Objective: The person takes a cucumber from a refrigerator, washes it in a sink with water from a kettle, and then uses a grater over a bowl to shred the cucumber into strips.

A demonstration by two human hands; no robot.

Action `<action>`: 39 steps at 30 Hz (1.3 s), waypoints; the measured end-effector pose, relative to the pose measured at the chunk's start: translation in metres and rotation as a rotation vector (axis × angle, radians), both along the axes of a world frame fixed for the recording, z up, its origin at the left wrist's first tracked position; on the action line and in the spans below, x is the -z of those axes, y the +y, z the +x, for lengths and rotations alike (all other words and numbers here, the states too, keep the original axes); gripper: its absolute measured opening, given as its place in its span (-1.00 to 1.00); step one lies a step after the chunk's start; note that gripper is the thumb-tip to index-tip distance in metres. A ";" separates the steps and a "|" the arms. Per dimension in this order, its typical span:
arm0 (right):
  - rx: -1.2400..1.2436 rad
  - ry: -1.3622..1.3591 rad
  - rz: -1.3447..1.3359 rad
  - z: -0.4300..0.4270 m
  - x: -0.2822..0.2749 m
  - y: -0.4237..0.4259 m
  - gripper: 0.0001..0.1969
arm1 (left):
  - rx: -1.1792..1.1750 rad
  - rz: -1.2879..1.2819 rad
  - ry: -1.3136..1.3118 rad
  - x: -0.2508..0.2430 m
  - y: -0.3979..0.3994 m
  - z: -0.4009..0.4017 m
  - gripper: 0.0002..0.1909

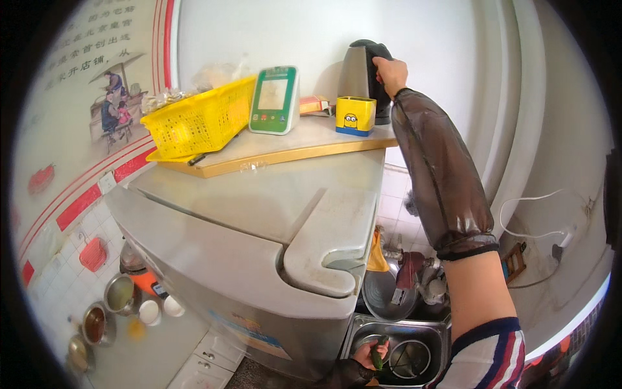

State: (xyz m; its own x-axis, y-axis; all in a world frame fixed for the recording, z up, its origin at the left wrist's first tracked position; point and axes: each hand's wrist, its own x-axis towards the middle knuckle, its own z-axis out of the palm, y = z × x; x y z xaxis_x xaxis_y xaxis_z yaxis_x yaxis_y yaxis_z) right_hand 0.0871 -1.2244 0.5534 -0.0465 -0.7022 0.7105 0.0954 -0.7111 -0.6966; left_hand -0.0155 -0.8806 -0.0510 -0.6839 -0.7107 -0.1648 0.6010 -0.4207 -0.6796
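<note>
My right hand [392,77], in a dark translucent sleeve cover, grips the black handle of a stainless-steel electric kettle [354,73]. The kettle stands upright at the back right of a wood-edged board [296,143] on top of a refrigerator [272,194]. Just in front of it is a yellow and blue square holder [355,116] with a cartoon figure. Far below, my left hand [367,354] holds a long green vegetable [376,359] over a stainless-steel sink [444,335]. A round metal-rimmed vessel [410,360] sits in the sink; its contents are unclear.
On the board are a yellow plastic basket [199,126] with plastic bags, a green and white display stand [274,99] and a small box [313,104]. A metal basin [388,291] leans behind the sink. Several pots, including a steel one [121,294], stand on the counter at lower left.
</note>
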 end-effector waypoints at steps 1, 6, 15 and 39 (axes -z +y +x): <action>0.077 0.029 0.010 0.004 -0.001 0.005 -0.72 | 0.012 -0.049 0.026 0.002 0.001 0.004 -0.62; 0.142 -0.013 -0.134 -0.023 -0.023 0.001 -0.65 | 0.051 -0.092 -0.197 0.003 0.002 0.010 -0.66; 0.115 0.015 -0.282 -0.186 -0.039 0.174 -0.81 | 0.043 0.038 -0.124 0.012 -0.018 -0.008 -0.93; 0.207 1.172 0.579 -0.361 0.338 0.373 -0.75 | 0.216 -1.351 -1.628 0.091 -0.078 -0.040 -0.65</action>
